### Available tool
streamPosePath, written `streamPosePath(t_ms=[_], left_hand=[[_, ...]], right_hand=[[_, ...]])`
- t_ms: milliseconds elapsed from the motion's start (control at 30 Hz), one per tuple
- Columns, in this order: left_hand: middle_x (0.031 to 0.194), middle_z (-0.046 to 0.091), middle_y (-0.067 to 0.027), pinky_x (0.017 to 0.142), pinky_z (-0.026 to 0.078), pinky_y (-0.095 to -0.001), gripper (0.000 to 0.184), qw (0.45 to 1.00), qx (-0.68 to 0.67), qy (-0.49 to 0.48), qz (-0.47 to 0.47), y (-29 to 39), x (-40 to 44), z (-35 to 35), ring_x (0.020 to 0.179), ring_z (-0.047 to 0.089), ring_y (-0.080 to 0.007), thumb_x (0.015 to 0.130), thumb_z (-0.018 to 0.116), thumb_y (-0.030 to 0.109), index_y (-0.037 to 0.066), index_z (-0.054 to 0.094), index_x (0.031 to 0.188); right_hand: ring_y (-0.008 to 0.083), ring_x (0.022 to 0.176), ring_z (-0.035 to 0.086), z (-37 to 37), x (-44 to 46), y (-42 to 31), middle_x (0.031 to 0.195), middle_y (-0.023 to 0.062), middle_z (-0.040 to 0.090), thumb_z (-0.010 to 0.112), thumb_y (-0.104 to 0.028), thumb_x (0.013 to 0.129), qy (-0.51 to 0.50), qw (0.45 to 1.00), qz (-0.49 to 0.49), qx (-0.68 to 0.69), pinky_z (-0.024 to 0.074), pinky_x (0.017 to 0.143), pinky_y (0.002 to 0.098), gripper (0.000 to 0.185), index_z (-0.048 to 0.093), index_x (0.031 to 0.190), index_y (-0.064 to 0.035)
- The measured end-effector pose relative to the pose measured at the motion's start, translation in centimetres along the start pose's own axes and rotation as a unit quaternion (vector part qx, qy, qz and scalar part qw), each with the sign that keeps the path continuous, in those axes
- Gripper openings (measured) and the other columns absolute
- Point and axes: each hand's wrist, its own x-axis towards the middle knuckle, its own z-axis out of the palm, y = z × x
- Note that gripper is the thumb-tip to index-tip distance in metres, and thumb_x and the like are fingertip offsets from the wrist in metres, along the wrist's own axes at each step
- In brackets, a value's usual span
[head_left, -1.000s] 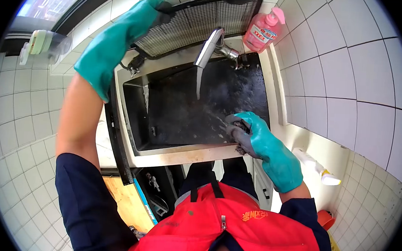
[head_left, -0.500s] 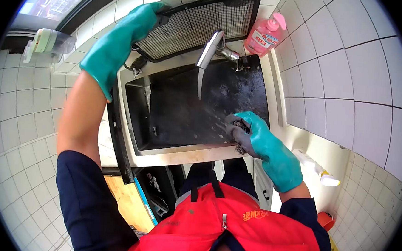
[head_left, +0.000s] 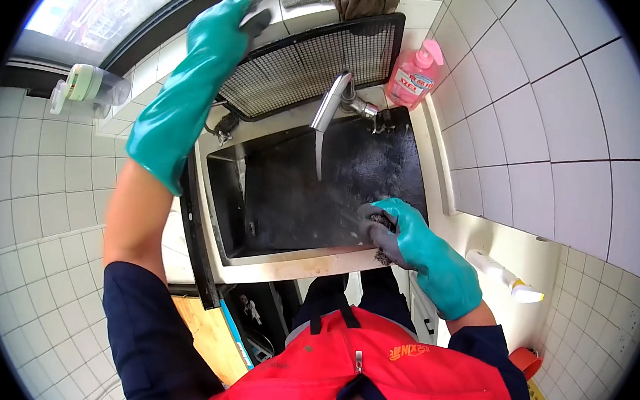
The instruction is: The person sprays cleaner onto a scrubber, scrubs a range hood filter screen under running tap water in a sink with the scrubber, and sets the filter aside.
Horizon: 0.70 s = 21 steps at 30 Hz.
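Note:
My left hand (head_left: pixel 231 29), in a teal glove with dark fingers, is raised above the upper left corner of a black-framed mesh screen (head_left: pixel 310 60). Its fingers are apart and nothing shows in them. The screen leans behind the faucet (head_left: pixel 332 102), from which water runs into the sink. My right hand (head_left: pixel 398 234), gloved the same way, is closed around a dark wire scourer (head_left: pixel 382 257) at the sink's near right edge. A large black panel (head_left: pixel 298 191) lies in the sink, wet and marked with pale streaks.
A pink pump bottle (head_left: pixel 413 77) stands behind the sink's right corner. Dark cloths (head_left: pixel 365 1) lie on the ledge behind the screen. A white bottle with a yellow neck (head_left: pixel 502 273) lies at the right. A clear container (head_left: pixel 96 87) is by the window.
My left hand has let go of the screen's upper left corner and moved up toward the ledge. The screen stays leaning. My right hand keeps hold of the scourer. The view has tilted slightly.

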Motion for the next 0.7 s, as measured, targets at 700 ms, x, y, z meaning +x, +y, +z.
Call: streamPosePath(t_ms=[700], left_hand=[[0.101, 0.075, -0.0101, 0.077, 0.059, -0.0448, 0.022, 0.983, 0.175, 0.012, 0.055, 9.6, 14.0, 5.7, 0.094, 0.073, -0.0315, 0.095, 0.063, 0.032, 0.015, 0.077, 0.102]], right_hand=[[0.0217, 0.102, 0.07, -3.6, -1.2, 0.4, 0.114, 0.0136, 0.066, 0.069, -0.002, 0.09, 0.029, 0.999, 0.019, 0.032, 0.0562, 0.09, 0.0327, 0.028, 0.069, 0.119, -0.0007]])
